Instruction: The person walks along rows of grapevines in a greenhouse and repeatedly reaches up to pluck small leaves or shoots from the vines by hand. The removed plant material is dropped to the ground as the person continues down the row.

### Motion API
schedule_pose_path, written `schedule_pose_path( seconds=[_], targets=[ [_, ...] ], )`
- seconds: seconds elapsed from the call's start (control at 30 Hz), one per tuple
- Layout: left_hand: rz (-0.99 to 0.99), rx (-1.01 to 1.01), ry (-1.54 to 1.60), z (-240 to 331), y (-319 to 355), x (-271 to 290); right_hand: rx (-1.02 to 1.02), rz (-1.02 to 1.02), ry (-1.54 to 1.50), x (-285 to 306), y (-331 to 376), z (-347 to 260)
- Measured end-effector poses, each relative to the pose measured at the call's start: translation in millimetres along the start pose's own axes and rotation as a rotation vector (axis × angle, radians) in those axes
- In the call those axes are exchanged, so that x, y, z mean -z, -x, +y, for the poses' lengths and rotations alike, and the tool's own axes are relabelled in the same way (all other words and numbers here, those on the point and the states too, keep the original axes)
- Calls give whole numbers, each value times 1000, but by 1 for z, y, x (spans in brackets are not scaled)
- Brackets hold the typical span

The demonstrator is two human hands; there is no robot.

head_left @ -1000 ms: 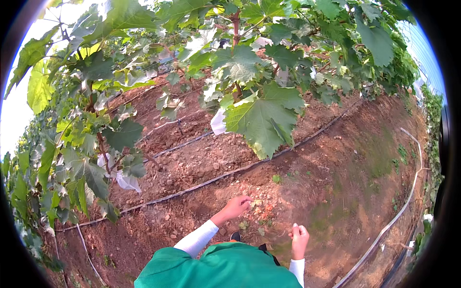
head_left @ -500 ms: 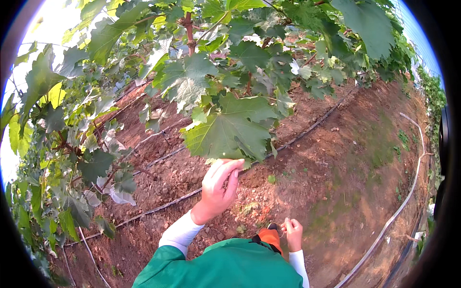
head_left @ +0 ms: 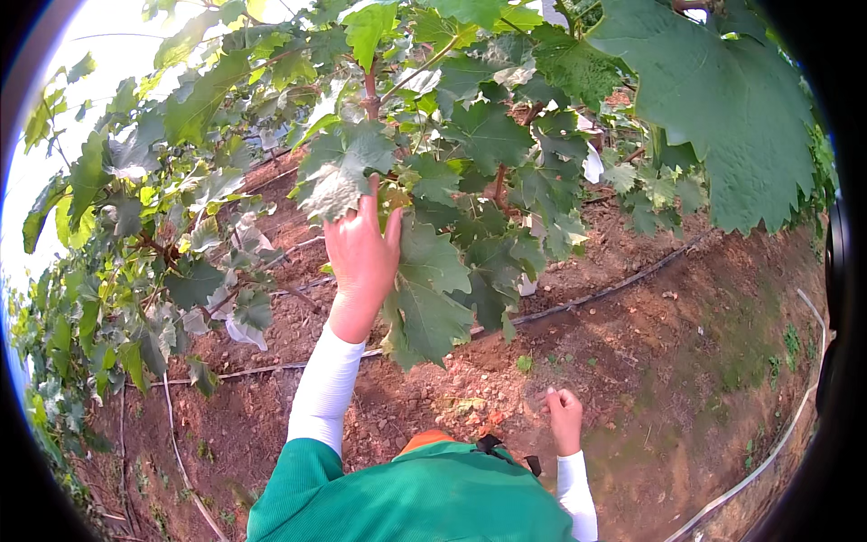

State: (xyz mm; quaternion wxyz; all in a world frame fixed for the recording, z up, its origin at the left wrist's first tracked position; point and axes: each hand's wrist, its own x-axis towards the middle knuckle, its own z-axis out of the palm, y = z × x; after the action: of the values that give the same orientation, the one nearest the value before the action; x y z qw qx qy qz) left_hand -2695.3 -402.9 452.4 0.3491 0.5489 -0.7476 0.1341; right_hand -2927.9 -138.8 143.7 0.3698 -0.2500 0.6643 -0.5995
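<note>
my left hand [head_left: 363, 257] is just left of the hanging leaf [head_left: 432, 280], reaching upward, unclasped, the thumb standing apart from the fingers; its fingertips are at the lower edge of a pale leaf [head_left: 348, 167], and i can't tell how firmly they touch it. my right hand [head_left: 564, 420] is below and to the right of the hanging leaf, fingers curled in; i can't tell if anything is inside.

reddish soil [head_left: 650, 361] spreads beneath the hanging leaf and out to both sides. leafy vines [head_left: 190, 285] crowd above it and to its left. a dark hose [head_left: 623, 294] crosses the soil, passing behind it. my green shirt [head_left: 433, 501] is below it. a broad leaf [head_left: 722, 108] is above it to the right, the pale leaf above it to the left. a small white wrapping [head_left: 244, 331] hangs well to its left.
</note>
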Motion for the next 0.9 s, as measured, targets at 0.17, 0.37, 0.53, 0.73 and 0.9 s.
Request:
schedule_pose_path(
  seconds=[0.17,0.37,0.53,0.73,0.9],
  targets=[
    [256,-142,120,-27,8,-25,92,-56,-28,-22,-32,-47],
    [168,-132,256,-32,8,-28,346,-188,-92,-95,-55,-183],
    [136,-136,232,-41,12,-34,661,-235,-88,-176,-65,-280],
    [144,-117,342,-46,13,-35,929,23,111,-244,-68,-346],
    [108,-134,362,-46,13,-33,695,-115,261,-261,-81,-333]
  ],
)
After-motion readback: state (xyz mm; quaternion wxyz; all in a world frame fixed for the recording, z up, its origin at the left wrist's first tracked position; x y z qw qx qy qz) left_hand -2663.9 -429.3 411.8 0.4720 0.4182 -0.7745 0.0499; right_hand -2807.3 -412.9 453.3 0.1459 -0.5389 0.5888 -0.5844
